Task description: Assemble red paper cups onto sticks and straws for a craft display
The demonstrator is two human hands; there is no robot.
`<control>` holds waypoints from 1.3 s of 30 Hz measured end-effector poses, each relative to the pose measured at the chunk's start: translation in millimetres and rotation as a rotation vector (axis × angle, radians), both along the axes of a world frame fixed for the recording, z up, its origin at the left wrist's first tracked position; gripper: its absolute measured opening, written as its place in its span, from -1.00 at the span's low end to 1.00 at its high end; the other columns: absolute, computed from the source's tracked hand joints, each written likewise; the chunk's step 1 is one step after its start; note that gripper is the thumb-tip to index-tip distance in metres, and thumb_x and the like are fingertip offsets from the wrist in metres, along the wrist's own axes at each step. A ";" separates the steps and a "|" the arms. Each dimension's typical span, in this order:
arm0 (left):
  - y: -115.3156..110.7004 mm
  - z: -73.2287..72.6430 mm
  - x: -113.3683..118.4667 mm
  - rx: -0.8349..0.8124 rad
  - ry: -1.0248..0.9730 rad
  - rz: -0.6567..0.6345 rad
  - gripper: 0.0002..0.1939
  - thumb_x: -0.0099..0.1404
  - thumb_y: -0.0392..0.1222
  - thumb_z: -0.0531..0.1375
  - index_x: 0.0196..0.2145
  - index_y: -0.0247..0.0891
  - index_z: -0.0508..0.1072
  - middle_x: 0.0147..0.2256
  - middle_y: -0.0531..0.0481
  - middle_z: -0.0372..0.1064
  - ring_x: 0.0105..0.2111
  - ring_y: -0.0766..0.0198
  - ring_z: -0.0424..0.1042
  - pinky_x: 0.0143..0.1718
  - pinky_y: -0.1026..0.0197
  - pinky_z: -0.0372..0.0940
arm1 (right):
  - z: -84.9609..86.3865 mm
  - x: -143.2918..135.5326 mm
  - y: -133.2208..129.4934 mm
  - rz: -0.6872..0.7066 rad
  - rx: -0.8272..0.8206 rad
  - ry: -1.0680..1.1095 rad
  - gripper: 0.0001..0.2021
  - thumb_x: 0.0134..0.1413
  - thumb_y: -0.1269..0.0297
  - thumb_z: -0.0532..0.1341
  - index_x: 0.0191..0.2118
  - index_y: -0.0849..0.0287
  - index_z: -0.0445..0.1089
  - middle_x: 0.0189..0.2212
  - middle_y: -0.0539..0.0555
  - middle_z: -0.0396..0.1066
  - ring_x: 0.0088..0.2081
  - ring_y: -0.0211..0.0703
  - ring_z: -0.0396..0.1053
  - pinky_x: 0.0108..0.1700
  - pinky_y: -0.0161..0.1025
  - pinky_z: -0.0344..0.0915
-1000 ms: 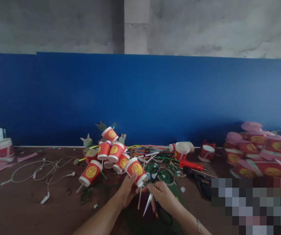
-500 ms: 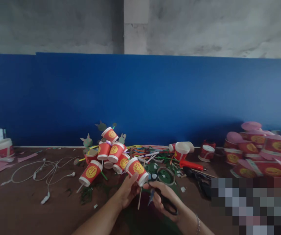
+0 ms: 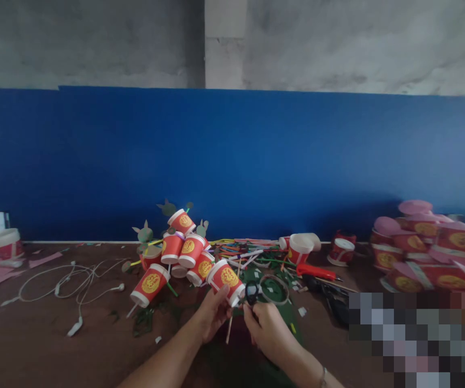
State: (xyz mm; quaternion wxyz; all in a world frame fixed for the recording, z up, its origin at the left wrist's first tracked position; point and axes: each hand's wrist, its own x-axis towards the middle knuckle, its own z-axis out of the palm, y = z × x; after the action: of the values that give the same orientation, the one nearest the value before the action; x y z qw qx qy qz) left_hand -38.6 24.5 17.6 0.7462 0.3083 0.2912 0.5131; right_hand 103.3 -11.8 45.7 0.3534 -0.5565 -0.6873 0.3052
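Note:
A red paper cup (image 3: 226,279) with a white rim and a yellow emblem lies tilted in my left hand (image 3: 213,318), whose fingers wrap its lower side. A thin wooden stick (image 3: 228,330) points down from below its mouth. My right hand (image 3: 268,328) is closed close to the cup's rim. A black loop (image 3: 252,291), looking like a handle of the scissors, sticks up beyond those fingers; the blades are hidden. Just left of the held cup, a pile of similar cups (image 3: 192,249) carries grey rabbit-head cutouts (image 3: 145,233).
White earphones (image 3: 79,288) lie on the dark table at left. Coloured strips (image 3: 232,249) and a ring (image 3: 275,289) lie beyond my hands. A red-handled tool (image 3: 316,271) and stacked cups with pink paper (image 3: 426,248) are at right. A blue panel (image 3: 232,161) stands behind.
My right hand has turned over and moved up and left to the cup's rim. The scissors' blade and lower handle are now out of sight. My left hand has hardly moved.

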 end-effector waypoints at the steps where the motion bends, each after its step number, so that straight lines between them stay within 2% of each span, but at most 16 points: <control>1: -0.1 -0.1 -0.1 -0.006 -0.002 0.001 -0.58 -0.09 0.06 0.39 -0.44 -0.31 0.39 -0.59 0.12 0.29 -0.63 0.50 0.20 -0.64 0.42 0.04 | 1.3 0.6 0.0 0.005 -0.033 0.032 -0.52 0.04 0.01 0.05 -0.78 0.13 0.13 -0.85 0.05 0.21 -0.77 -0.32 0.16 -0.65 -0.35 0.06; 5: -0.6 1.4 -1.0 0.004 -0.009 -0.020 -0.57 -0.08 0.09 0.37 -0.42 -0.32 0.41 -0.56 0.08 0.32 -0.62 0.48 0.22 -0.65 0.42 0.04 | 9.0 3.6 3.8 0.087 -0.481 0.333 -0.58 -0.01 -0.05 0.01 -0.50 0.21 0.36 -0.87 -0.05 0.20 -0.83 -0.30 0.13 -0.74 -0.39 0.01; 7: -0.6 2.2 -1.4 0.022 -0.015 -0.042 -0.55 -0.05 0.11 0.35 -0.40 -0.33 0.42 -0.54 0.06 0.34 -0.62 0.49 0.22 -0.65 0.42 0.03 | 10.9 4.3 5.8 0.106 -0.592 0.429 -0.55 -0.05 -0.06 0.02 -0.34 0.25 0.39 -0.86 -0.08 0.21 -0.83 -0.30 0.14 -0.77 -0.42 -0.02; 11: 0.8 0.9 -1.5 0.018 0.005 -0.024 -0.53 -0.07 0.14 0.34 -0.45 -0.36 0.42 -0.60 0.09 0.29 -0.69 0.55 0.11 -0.69 0.43 -0.05 | 6.4 2.9 5.7 0.119 -0.494 0.326 -0.55 0.00 -0.06 0.01 -0.36 0.27 0.39 -0.86 -0.09 0.21 -0.85 -0.34 0.09 -0.76 -0.42 -0.01; 13: 1.3 -0.3 -1.2 0.009 0.022 -0.014 -0.52 -0.08 0.14 0.35 -0.44 -0.36 0.42 -0.58 0.08 0.30 -0.69 0.55 0.12 -0.70 0.43 -0.06 | 2.3 2.2 4.5 0.107 -0.360 0.176 -0.57 0.06 -0.03 0.00 -0.52 0.23 0.35 -0.86 -0.06 0.20 -0.84 -0.34 0.09 -0.74 -0.41 0.00; 16: 0.7 -0.7 -0.5 0.006 0.020 -0.015 -0.52 -0.08 0.15 0.35 -0.42 -0.34 0.42 -0.54 0.05 0.35 -0.67 0.53 0.14 -0.69 0.43 -0.06 | -2.1 3.2 3.2 0.068 -0.095 -0.079 -0.54 0.12 0.07 0.00 -0.73 0.15 0.17 -0.83 0.02 0.20 -0.78 -0.32 0.14 -0.68 -0.36 -0.01; 19: -1.0 0.8 0.3 -0.001 0.000 -0.024 -0.55 -0.07 0.15 0.34 -0.49 -0.32 0.39 -0.61 0.12 0.29 -0.69 0.54 0.11 -0.69 0.43 -0.04 | -3.1 4.7 2.3 0.041 0.134 -0.257 -0.59 0.12 0.19 0.00 -0.73 0.14 0.14 -0.75 0.10 0.29 -0.68 -0.27 0.20 -0.57 -0.29 -0.01; 21: -1.8 1.8 0.6 -0.014 -0.001 -0.033 -0.56 -0.08 0.15 0.35 -0.52 -0.31 0.37 -0.64 0.15 0.25 -0.70 0.55 0.10 -0.69 0.44 -0.03 | -1.7 4.6 1.2 0.016 0.195 -0.291 -0.63 0.10 0.22 0.02 -0.70 0.14 0.17 -0.68 0.14 0.34 -0.63 -0.24 0.23 -0.53 -0.27 -0.01; 23: -2.0 2.3 0.4 -0.033 0.004 -0.043 -0.57 -0.09 0.13 0.36 -0.51 -0.31 0.39 -0.63 0.14 0.26 -0.69 0.54 0.12 -0.67 0.45 0.00 | 1.4 3.5 0.0 0.007 0.138 -0.226 -0.62 0.09 0.17 0.01 -0.70 0.15 0.18 -0.70 0.13 0.33 -0.64 -0.24 0.23 -0.53 -0.28 0.02; 24: -1.9 2.4 0.2 -0.038 0.008 -0.051 -0.57 -0.10 0.12 0.37 -0.48 -0.31 0.40 -0.61 0.13 0.29 -0.68 0.53 0.14 -0.67 0.44 0.01 | 3.3 2.9 -0.3 0.015 0.047 -0.149 -0.60 0.09 0.13 0.00 -0.70 0.15 0.20 -0.74 0.10 0.29 -0.68 -0.25 0.21 -0.55 -0.29 0.03; 27: -1.3 2.2 -1.0 -0.031 0.010 -0.067 -0.54 -0.10 0.11 0.37 -0.40 -0.33 0.45 -0.54 0.06 0.36 -0.63 0.49 0.21 -0.65 0.44 0.04 | 7.5 2.6 1.6 0.087 -0.373 0.220 -0.57 0.04 -0.02 -0.03 -0.57 0.20 0.33 -0.85 -0.02 0.19 -0.80 -0.29 0.13 -0.67 -0.34 0.01; 29: -1.1 2.2 -1.9 -0.027 0.000 -0.058 -0.51 -0.12 0.11 0.38 -0.36 -0.34 0.46 -0.50 0.03 0.38 -0.59 0.47 0.25 -0.64 0.43 0.05 | 7.0 3.8 5.0 0.115 -0.561 0.471 -0.56 -0.07 -0.06 0.03 -0.42 0.27 0.40 -0.87 -0.08 0.16 -0.83 -0.31 0.09 -0.74 -0.38 -0.06; 31: -1.0 2.2 -2.8 -0.022 -0.005 -0.048 -0.49 -0.13 0.12 0.38 -0.35 -0.35 0.47 -0.50 0.03 0.37 -0.59 0.47 0.24 -0.64 0.43 0.02 | 4.3 4.8 8.0 0.116 -0.608 0.644 -0.54 -0.15 -0.06 0.08 -0.37 0.31 0.41 -0.89 -0.14 0.10 -0.84 -0.35 0.05 -0.76 -0.41 -0.09; 33: -0.9 1.8 -3.7 -0.009 0.006 -0.061 -0.46 -0.14 0.16 0.37 -0.36 -0.36 0.47 -0.55 0.06 0.33 -0.64 0.50 0.18 -0.65 0.43 0.00 | 1.7 4.7 9.2 0.139 -0.629 0.672 -0.52 -0.17 -0.06 0.09 -0.34 0.33 0.40 -0.90 -0.14 0.11 -0.85 -0.36 0.05 -0.78 -0.43 -0.09; 37: 0.2 -1.0 -3.7 0.001 0.050 -0.061 -0.46 -0.13 0.20 0.35 -0.42 -0.37 0.43 -0.64 0.14 0.23 -0.72 0.56 0.04 -0.67 0.41 -0.07 | 1.2 1.0 6.1 0.141 -0.553 0.459 -0.50 -0.06 -0.08 0.05 -0.29 0.32 0.38 -0.88 -0.08 0.22 -0.86 -0.31 0.10 -0.80 -0.43 -0.05; 39: 0.9 -2.6 -2.8 0.001 0.058 -0.024 -0.49 -0.12 0.17 0.35 -0.43 -0.35 0.40 -0.62 0.13 0.26 -0.73 0.57 0.04 -0.69 0.41 -0.10 | 1.7 -0.9 3.9 0.118 -0.473 0.350 -0.53 -0.01 -0.07 0.00 -0.32 0.30 0.37 -0.88 -0.09 0.21 -0.87 -0.32 0.08 -0.79 -0.42 -0.01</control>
State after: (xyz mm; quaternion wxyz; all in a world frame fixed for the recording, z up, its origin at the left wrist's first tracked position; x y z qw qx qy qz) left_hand -41.4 25.4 15.0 0.7435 0.3269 0.3088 0.4949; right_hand 102.4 -7.9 47.4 0.3087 -0.5213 -0.5569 0.5682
